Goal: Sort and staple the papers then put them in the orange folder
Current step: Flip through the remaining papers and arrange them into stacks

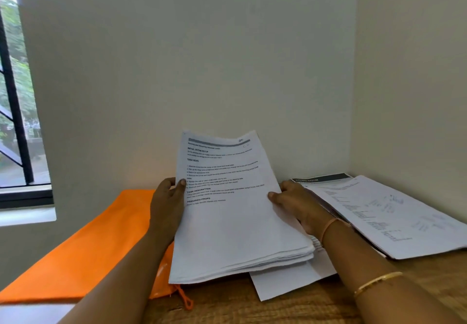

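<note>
A thick stack of printed white papers (pixel 232 222) is tilted up in the middle of the view, its lower edge resting near the table. My left hand (pixel 168 204) grips its left edge, thumb on the front page. My right hand (pixel 295 202) holds the right edge, thumb on the page. The orange folder (pixel 83 245) lies flat to the left, partly under the stack, and its orange zip pull (pixel 185 297) sticks out at the front. No stapler is in view.
A second pile of printed sheets (pixel 389 217) lies on the wooden table (pixel 278 308) at the right, by the corner of the walls. A loose white sheet (pixel 285 283) pokes out beneath the held stack. A window (pixel 15 101) is at the left.
</note>
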The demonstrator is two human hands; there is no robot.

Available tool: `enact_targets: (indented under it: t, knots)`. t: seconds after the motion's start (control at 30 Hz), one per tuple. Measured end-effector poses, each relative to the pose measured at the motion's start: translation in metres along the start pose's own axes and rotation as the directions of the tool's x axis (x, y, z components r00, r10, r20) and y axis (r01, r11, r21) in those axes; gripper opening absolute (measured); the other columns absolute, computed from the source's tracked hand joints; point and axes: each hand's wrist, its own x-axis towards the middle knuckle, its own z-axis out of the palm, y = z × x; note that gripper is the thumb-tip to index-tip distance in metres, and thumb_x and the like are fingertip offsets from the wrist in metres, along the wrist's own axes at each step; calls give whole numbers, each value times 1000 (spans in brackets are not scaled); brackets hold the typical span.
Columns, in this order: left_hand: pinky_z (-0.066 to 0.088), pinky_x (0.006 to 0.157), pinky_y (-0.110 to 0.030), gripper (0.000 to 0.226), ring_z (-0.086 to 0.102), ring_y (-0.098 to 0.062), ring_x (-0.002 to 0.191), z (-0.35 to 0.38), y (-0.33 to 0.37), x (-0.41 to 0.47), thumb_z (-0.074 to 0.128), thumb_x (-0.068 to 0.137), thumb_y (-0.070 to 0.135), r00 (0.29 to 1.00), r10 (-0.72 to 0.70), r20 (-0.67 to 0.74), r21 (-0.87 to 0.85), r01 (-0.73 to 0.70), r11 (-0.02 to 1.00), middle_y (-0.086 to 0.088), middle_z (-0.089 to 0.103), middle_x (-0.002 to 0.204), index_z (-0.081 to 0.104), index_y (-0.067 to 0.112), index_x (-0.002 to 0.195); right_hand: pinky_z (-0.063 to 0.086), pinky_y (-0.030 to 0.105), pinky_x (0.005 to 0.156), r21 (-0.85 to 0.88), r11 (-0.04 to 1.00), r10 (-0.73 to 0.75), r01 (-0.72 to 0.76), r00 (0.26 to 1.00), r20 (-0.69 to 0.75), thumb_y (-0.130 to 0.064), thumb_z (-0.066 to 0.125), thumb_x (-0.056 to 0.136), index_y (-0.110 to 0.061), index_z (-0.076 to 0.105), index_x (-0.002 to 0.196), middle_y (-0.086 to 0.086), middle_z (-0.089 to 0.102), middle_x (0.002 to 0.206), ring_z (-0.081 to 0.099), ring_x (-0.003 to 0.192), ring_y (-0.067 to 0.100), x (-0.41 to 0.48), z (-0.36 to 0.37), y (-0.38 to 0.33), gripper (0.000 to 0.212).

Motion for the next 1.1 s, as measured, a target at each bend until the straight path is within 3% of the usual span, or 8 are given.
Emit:
enact_targets:
  t: [0.13,0.23,0.37,0.57,0.67,0.77,0.9,1.1]
  knots:
    - [52,63,-27,20,64,-17,79,2,7,-4,43,100,23,983,-131,125,-244,159,957,-3,67,95,58,11,105,46,28,81,28,999,-17,19,998,-63,-14,56,93,-4,61,100,10,65,105,59,90,22,4,-4,2,13]
    - [56,73,-39,22,67,-26,93,2,12,-6,42,100,25,930,-201,307,-412,320,853,-8,68,107,57,16,114,42,27,82,86,996,-18,27,994,-108,-13,53,95,-5,62,108,6,62,103,56,93,21,4,-7,1,17]
    - [52,85,-51,28,64,-33,105,2,11,-5,45,98,30,847,-263,461,-435,475,765,-8,68,115,53,24,124,41,27,84,109,993,-28,49,982,-188,-14,50,97,0,61,111,6,59,99,53,92,21,5,-10,2,23]
    - [51,87,-47,24,64,-31,103,4,10,-8,47,97,28,810,-302,503,-375,519,768,-10,69,112,58,22,118,44,38,95,150,985,-32,79,955,-296,-14,49,97,6,62,108,22,63,114,56,107,37,9,-13,5,26]
    - [51,87,-44,28,63,-29,103,7,9,-7,44,99,25,827,-306,472,-319,483,815,-9,66,116,53,19,124,44,41,96,157,984,-33,85,950,-309,-13,49,96,9,62,106,24,63,114,58,103,37,11,-13,7,27]
    - [52,84,-43,28,64,-30,100,8,10,-4,42,99,29,869,-293,398,-252,411,876,-10,66,115,51,19,125,46,32,81,117,988,-58,99,948,-312,-13,48,96,10,63,100,27,64,106,54,83,26,13,-9,9,28]
    - [53,78,-37,28,65,-27,94,3,7,2,42,100,33,944,-221,245,-149,262,953,-9,67,110,56,16,118,38,26,76,2,993,-108,119,911,-397,-8,41,97,-2,62,93,14,61,97,53,89,26,13,-16,14,23]
    - [37,76,-30,30,53,-24,95,-12,-7,5,36,102,26,997,-62,-42,131,67,989,-9,60,107,56,9,116,39,33,77,-277,957,-44,-85,902,-429,-3,39,88,-11,56,94,11,60,103,51,88,30,12,-35,25,20]
